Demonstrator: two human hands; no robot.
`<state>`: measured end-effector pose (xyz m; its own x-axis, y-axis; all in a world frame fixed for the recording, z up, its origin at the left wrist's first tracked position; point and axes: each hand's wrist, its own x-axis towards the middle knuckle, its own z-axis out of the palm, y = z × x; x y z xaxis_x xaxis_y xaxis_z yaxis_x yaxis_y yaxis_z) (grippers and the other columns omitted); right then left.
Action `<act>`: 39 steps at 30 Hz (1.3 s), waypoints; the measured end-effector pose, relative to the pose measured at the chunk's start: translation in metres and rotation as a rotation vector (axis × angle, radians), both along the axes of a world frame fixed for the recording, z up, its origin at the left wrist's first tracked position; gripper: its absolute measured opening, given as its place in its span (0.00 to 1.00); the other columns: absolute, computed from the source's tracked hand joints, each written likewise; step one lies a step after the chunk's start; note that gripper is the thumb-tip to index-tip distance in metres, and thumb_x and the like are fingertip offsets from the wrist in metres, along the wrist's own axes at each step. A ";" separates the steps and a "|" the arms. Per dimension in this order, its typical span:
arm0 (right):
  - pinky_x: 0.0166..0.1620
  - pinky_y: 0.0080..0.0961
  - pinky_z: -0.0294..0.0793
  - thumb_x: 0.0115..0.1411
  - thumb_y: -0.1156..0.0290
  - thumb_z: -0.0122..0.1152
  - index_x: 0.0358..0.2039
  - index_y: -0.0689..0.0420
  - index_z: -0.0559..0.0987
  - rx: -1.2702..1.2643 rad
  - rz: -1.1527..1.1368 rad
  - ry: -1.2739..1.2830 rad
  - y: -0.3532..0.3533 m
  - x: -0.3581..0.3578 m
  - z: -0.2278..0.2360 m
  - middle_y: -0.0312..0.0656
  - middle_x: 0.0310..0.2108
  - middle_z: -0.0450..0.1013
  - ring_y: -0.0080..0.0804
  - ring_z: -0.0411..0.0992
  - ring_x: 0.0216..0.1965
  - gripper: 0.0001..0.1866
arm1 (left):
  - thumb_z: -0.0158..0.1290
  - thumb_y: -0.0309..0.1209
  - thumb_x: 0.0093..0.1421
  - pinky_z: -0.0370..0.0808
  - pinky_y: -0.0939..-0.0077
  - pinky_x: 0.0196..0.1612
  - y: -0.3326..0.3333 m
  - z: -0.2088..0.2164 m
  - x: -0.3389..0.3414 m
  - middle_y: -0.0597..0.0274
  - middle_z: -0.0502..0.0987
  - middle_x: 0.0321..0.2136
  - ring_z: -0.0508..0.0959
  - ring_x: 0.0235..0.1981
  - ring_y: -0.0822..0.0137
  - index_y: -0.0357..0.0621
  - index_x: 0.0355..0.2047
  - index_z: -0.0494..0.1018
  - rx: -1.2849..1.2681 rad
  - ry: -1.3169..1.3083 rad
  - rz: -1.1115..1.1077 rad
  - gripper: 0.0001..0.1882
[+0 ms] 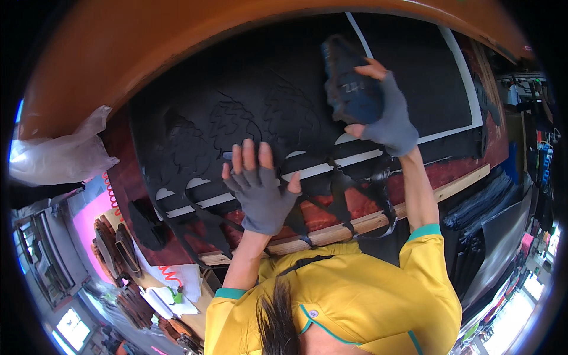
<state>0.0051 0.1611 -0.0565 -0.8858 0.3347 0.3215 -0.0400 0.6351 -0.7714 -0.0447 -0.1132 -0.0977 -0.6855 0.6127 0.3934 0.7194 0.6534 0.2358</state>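
A black sheet [189,89] with white painted lines is spread on the dark red work board. My left hand [264,192], in a grey fingerless glove, lies with fingers spread at the sheet's near part. My right hand [391,115], gloved the same way, grips the side of a dark, shoe-sole-shaped cutting die [349,89] with white marks on it. The die sits on or just over the sheet; a gap cannot be made out. Left of it, several wavy sole-shaped cuts [234,121] show in the sheet. Cut-out strips of black scrap [340,198] hang over the near edge.
A wide orange machine part [112,65] arches over the far side. A wooden strip [322,235] edges the red board [127,177]. More dies [106,245] stand at left, below a clear plastic bag [65,154]. Black sheets [482,207] are stacked at right.
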 end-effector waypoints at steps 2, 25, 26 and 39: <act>0.55 0.39 0.72 0.29 0.68 0.76 0.60 0.51 0.65 0.344 0.023 -0.165 -0.004 -0.003 -0.005 0.51 0.62 0.57 0.50 0.66 0.57 0.52 | 0.52 0.49 0.60 0.46 0.46 0.66 0.008 -0.001 0.004 0.46 0.59 0.64 0.56 0.67 0.46 0.41 0.62 0.62 0.008 0.069 -0.113 0.36; 0.60 0.41 0.66 0.41 0.68 0.78 0.63 0.59 0.61 0.219 -0.269 0.268 0.014 -0.066 -0.045 0.55 0.62 0.61 0.54 0.64 0.60 0.49 | 0.55 0.47 0.55 0.59 0.47 0.60 0.077 -0.026 -0.086 0.48 0.66 0.58 0.64 0.61 0.47 0.46 0.56 0.69 0.063 0.226 -0.140 0.31; 0.61 0.41 0.64 0.42 0.68 0.78 0.63 0.61 0.61 0.231 -0.314 0.288 0.012 -0.070 -0.044 0.55 0.62 0.61 0.54 0.64 0.60 0.49 | 0.55 0.47 0.55 0.58 0.47 0.60 0.078 -0.024 -0.092 0.48 0.65 0.59 0.63 0.61 0.47 0.45 0.58 0.67 0.037 0.200 -0.129 0.32; 0.35 0.34 0.74 0.55 0.63 0.65 0.32 0.52 0.73 0.474 -0.128 0.078 -0.058 -0.023 -0.093 0.40 0.29 0.69 0.39 0.73 0.30 0.11 | 0.48 0.56 0.61 0.52 0.37 0.58 0.156 0.116 -0.226 0.39 0.57 0.61 0.56 0.63 0.37 0.39 0.61 0.59 0.257 0.916 -0.063 0.38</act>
